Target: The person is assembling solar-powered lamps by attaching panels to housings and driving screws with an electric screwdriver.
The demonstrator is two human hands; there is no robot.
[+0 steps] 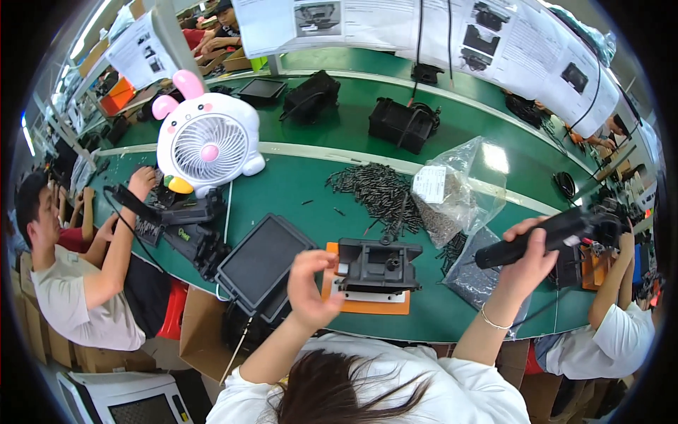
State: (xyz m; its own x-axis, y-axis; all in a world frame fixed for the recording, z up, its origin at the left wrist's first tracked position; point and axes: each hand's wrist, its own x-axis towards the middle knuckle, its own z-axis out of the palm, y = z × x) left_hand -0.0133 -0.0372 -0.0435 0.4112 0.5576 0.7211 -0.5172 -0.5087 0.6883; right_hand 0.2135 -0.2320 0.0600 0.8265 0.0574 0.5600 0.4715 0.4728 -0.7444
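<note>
- The left hand (308, 286) hovers at the left edge of a black plastic part (378, 265), fingers curled narrow with the tips pinched together; whether something small sits between them cannot be told.
- The right hand (531, 256) is wrapped around a black electric screwdriver (547, 233), lifted above the table and pointing down to the left, well to the right of the part.
- The black plastic part rests on an orange holder (367, 302) near the front edge of the green table (296, 187).
- Just left of the holder, a stack of flat black trays (265, 261) lies tilted at the table edge.
- Behind the part, a heap of dark screws (374, 189) is spread on the table, and beside it stands a clear plastic bag (459, 187) with more small parts inside.
- Farther left, a white desk fan (208, 143) with pink rabbit ears faces forward.
- A neighbouring person's hand (141, 180) rests on black parts near the fan.
- At the back, black cases (402, 124) sit on the far strip of table, under hanging paper sheets (367, 21).
</note>
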